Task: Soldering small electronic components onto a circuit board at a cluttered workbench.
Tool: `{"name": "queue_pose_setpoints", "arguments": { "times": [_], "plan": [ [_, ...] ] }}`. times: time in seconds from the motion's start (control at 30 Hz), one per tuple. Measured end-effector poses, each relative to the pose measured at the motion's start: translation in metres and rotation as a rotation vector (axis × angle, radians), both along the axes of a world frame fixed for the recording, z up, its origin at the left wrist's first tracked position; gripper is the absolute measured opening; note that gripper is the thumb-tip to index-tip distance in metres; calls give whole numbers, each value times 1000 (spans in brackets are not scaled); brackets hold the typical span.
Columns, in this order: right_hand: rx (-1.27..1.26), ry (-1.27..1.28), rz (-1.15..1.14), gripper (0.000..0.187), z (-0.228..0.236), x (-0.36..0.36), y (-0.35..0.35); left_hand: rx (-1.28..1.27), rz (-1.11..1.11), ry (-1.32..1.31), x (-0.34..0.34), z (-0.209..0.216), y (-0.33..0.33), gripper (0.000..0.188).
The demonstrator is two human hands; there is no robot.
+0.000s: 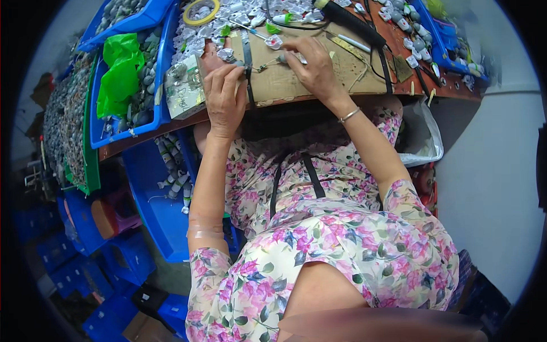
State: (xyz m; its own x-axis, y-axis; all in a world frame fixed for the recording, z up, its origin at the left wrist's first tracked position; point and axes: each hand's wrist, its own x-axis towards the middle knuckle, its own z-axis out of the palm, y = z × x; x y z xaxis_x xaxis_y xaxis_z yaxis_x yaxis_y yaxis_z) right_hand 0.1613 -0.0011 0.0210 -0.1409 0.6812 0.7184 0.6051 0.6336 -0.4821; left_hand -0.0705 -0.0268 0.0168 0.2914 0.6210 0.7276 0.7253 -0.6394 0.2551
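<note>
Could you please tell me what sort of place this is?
It looks like a small-parts assembly workshop, though I cannot be certain. A blue bin holds many similar grey pieces, small white parts lie heaped nearby, and a cardboard sheet covers the work area.

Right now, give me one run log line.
Left hand: at grey piece | Right hand: at second grey piece | Between them: thin wire | Below: cardboard | Leftward: blue tray
</note>
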Motion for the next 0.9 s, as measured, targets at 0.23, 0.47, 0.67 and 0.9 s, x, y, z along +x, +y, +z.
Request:
{"name": "queue_pose_setpoints", "arguments": {
  "times": [0.23, 0.47, 0.67, 0.9],
  "plan": [
    [-105, 43, -206, 14, -22, 62, -35, -52, 64, 188, 25, -5, 25, 23],
    [-79, -13, -279, 12, -32, 68, -36, -3, 45, 291, 27, -8, 30, 10],
    [-123, -55, -311, 11, -35, 67, -38, 4, 4, 301, 26, -6, 29, 10],
    [-217, -146, -275, 38, -31, 56, -14, -8, 20, 262, 24, -10, 31, 17]
  ]
}}
